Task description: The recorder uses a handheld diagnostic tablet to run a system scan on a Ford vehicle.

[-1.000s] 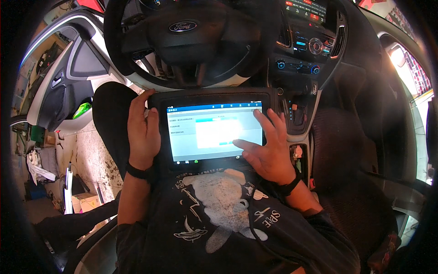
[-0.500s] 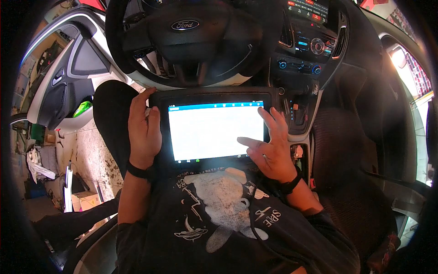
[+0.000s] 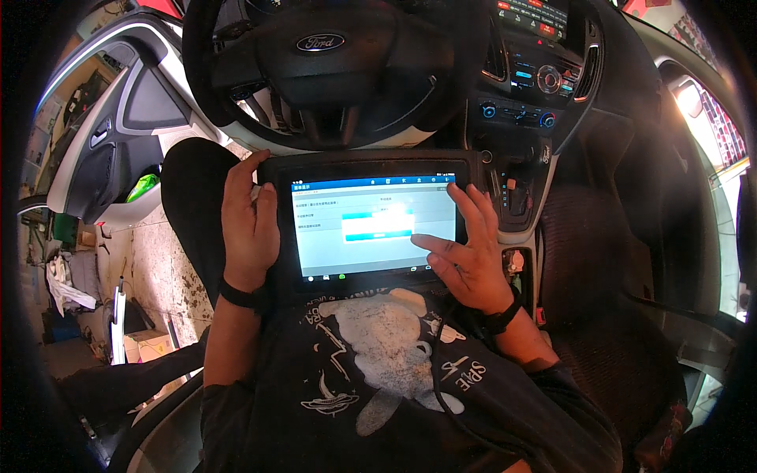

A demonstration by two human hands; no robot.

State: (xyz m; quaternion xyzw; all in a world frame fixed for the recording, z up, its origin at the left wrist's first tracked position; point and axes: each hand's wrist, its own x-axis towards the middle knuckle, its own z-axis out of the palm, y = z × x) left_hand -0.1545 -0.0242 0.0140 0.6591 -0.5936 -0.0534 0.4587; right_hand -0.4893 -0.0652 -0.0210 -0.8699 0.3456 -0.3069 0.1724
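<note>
A dark, thick-framed tablet (image 3: 371,256) rests on my lap below the steering wheel. Its lit screen carries a blue top bar, a pale page and a small bright pop-up box in the middle. My left hand (image 3: 251,229) grips the tablet's left edge, thumb on the frame; the fingers behind the edge are partly hidden. Over the right side of the screen, my right hand (image 3: 477,268) has its fingers apart. Its index finger points to the lower right corner of the pop-up, and whether it touches the glass I cannot tell. Other fingertips lie by the tablet's right edge.
Close beyond the tablet is the steering wheel (image 3: 315,87). The gear lever (image 3: 516,189) and centre console stand at the right, beside a dark passenger seat (image 3: 599,299). At the left, the car door (image 3: 126,134) hangs open. A black cable (image 3: 436,370) runs across my shirt.
The screen has gone from a nearly blank white page to a page with lines of text and a pop-up box. My right hand's fingers shifted slightly; my left hand stayed put.
</note>
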